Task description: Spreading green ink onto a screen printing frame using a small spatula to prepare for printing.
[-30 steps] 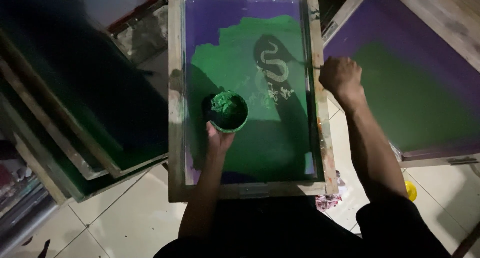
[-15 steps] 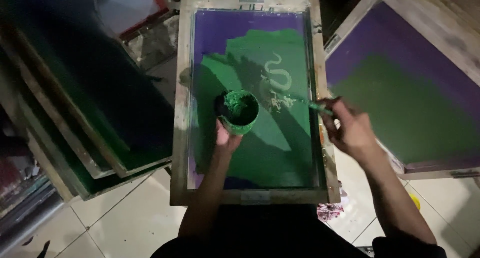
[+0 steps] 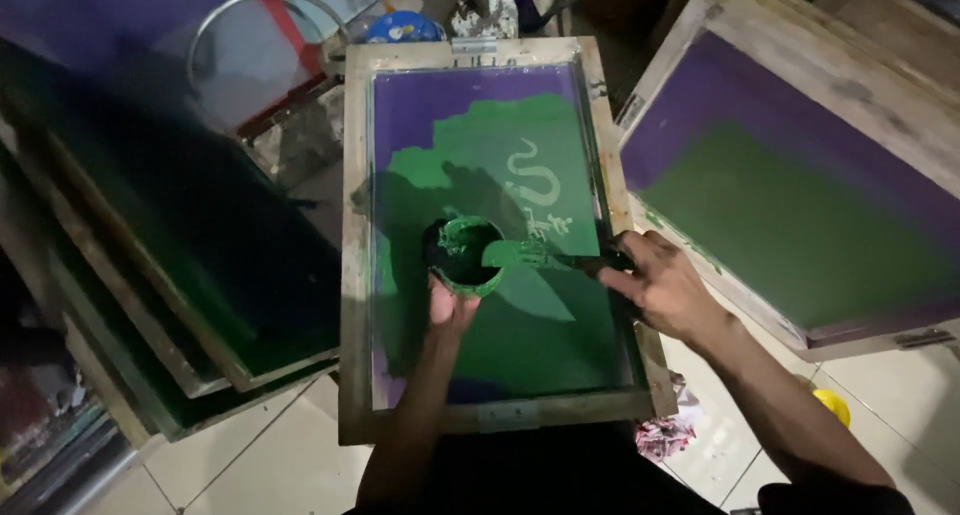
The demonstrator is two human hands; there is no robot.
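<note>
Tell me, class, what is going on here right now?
A person leans over a wooden-framed printing screen whose purple mesh is largely coated with green ink. The left hand holds a small tub of green ink above the mesh. The right hand dips a spatula into that tub. More screens lie stacked at the left, and another lies to the right.

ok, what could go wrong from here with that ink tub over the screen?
1. The round green ink tub sits in the left hand above the wooden-framed purple mesh screen; a tilt could spill ink.
2. The ink-loaded spatula in the right hand could drip onto the pale stencil design.
</note>
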